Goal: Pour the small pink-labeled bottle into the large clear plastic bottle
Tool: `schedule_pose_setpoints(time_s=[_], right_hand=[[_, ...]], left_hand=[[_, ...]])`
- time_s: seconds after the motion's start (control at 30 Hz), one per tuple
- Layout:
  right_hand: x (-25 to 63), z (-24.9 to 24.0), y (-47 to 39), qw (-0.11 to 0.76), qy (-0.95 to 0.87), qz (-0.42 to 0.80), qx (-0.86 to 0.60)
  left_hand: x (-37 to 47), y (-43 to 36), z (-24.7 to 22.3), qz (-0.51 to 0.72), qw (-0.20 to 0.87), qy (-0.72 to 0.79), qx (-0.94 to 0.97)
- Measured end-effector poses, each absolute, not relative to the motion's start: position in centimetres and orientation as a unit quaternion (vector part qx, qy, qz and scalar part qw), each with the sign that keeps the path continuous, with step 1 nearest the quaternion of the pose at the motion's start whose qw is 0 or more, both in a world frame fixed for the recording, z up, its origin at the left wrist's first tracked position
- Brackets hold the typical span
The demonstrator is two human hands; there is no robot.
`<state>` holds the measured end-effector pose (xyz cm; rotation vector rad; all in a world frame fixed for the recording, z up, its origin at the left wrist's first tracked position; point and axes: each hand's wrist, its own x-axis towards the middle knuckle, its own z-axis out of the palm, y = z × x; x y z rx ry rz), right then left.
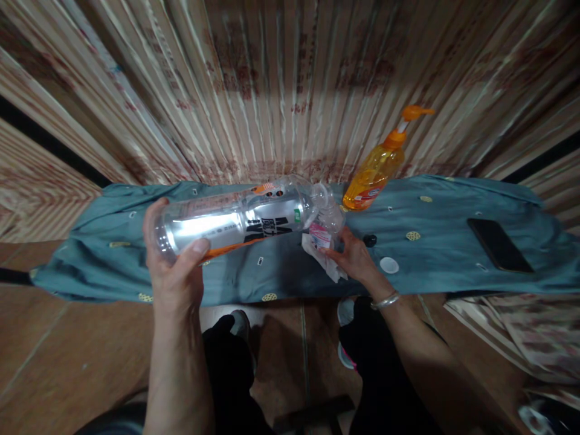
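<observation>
Left hand (pixel 174 266) wrapped around big clear bottle (pixel 235 220), tipped sideways above worktop (pixel 435 241). Right hand (pixel 356 257), palm down, pinching small clear bottle (pixel 327 222).

Dim warm light, glare on the clear bottle (pixel 235 220) (centre), soft focus — edges bowed, floor shadowed

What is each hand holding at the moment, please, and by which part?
Left hand: large clear bottle, by its base. Right hand: small clear bottle, by its lower body.
</observation>
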<state>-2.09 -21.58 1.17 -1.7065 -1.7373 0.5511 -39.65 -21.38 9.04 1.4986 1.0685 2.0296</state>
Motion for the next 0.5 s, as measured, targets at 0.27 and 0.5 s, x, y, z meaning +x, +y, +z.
schedule_pose_setpoints(time_s=[0.27, 0.5], right_hand=[[-2.09, 1.05, -21.6, 0.314, -0.662, 0.203, -0.65], [-2.12, 1.15, -21.6, 0.312, -0.663, 0.2, -0.65]], left_hand=[[-39.37, -21.37, 9.28, 0.733, 0.205, 0.376, 0.529], [-39.37, -21.46, 9.44, 0.737, 0.218, 0.363, 0.527]])
